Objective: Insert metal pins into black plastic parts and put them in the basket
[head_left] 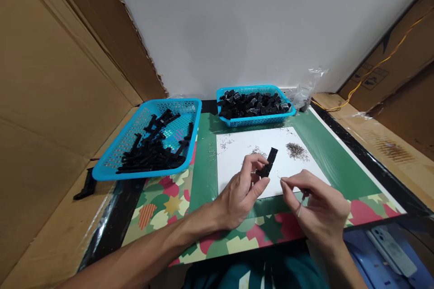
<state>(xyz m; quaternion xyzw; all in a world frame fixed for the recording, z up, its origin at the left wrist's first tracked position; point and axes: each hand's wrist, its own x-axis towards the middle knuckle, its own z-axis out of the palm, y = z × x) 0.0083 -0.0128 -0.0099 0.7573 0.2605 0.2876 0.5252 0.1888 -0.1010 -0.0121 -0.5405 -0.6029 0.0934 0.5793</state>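
Now the left hand (242, 192) sits just below the centre of the frame, thumb and fingers curled around a black part (268, 163), gripping it by its lower end so that its upper end tilts up to the right over the white sheet (232, 169). Just to the right, the right hand (317, 205) brings thumb and forefinger together at the tips, pinching a tiny thin piece (279, 177) that points towards the black part without touching it; the other fingers fold in towards the palm, and a slim tool (301, 205) lies tucked in there, its far end hidden. Over on the sheet, right of centre, there's a dense heap of small metal pieces (296, 150), with a looser scatter (225, 143) at the sheet's upper left and another lot partly behind the left hand. Up at upper centre stands a blue basket (259, 121) packed with short black pieces (252, 103), a clear plastic bag (303, 95) just beside its right end. Across on the left, a larger blue basket (96, 172) holds long black parts (152, 153), mostly piled at its near side, and one loose black part (88, 185) lies outside, by its lower left corner. Beneath the sheet runs a green mat (205, 176), with patterned paper (233, 244) along the near edge, and a phone (391, 251) rests at lower right.
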